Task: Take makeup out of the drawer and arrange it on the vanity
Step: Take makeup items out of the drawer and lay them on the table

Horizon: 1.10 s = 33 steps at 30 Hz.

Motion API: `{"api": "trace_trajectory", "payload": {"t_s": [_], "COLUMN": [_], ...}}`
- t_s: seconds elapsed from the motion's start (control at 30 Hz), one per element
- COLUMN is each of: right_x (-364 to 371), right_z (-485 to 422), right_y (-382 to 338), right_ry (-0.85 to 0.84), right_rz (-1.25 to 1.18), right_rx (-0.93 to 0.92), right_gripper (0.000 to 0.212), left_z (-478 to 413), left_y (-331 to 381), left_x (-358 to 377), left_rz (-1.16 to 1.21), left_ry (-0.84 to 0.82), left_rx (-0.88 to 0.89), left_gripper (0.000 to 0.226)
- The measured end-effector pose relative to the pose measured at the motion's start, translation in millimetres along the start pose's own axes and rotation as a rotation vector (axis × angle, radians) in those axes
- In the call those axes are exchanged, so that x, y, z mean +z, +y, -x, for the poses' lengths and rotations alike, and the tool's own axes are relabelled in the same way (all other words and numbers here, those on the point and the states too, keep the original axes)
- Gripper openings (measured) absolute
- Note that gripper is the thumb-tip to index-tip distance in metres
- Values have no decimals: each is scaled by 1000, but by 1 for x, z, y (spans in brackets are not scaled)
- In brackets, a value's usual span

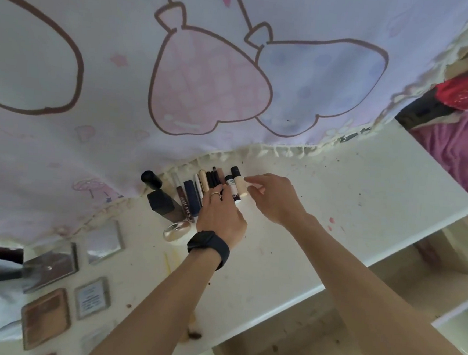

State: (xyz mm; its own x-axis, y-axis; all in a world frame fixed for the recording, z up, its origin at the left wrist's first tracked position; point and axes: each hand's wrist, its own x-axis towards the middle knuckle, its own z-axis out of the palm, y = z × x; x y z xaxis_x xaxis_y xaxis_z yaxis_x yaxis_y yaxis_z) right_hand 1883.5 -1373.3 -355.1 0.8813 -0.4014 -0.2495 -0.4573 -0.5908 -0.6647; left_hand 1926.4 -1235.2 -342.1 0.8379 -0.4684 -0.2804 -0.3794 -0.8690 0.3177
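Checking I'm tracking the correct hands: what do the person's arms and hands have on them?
The left hand wears a thin ring on one finger and a wide black watch at the wrist. The right hand shows nothing worn. No sleeves are in view.
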Motion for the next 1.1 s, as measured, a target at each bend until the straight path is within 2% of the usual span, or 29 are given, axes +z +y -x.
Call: {"api": "trace_trajectory", "payload": {"t_s": [0.17,0.3,0.47,0.53,0.63,0.73,0.83,0.97,1.1], "right_x": [-15,-18,0,6,8,9,17,20,27], "right_z": [57,146,255,283,307,316,317,318,322], "right_y": [29,71,152,181,215,232,240,245,248], "right_ry": [157,373,600,591,454,313,237,267,317], "right_rz": [-123,-214,69,219,365,406,353,273,177], "right_rx": [13,70,205,209,292,340,359,349,311], "right_gripper": [28,26,19,22,28,47,55,55,44], "left_z": [14,46,109,133,158,166,155,130,121], "left_y": [12,37,77,90,109,127,141,152,158], "left_x": [-1,6,40,62,103,145,185,222,241], "left_rz": [-22,101,272,285,238,201,0,-326,-496], "left_ry": [-10,-8,-67,-119,-261,-374,-467,-438,-380], "left_rx": [87,204,494,604,698,662,629,728,790], "left_gripper": [55,53,48,42,36,38,54,62,49]}}
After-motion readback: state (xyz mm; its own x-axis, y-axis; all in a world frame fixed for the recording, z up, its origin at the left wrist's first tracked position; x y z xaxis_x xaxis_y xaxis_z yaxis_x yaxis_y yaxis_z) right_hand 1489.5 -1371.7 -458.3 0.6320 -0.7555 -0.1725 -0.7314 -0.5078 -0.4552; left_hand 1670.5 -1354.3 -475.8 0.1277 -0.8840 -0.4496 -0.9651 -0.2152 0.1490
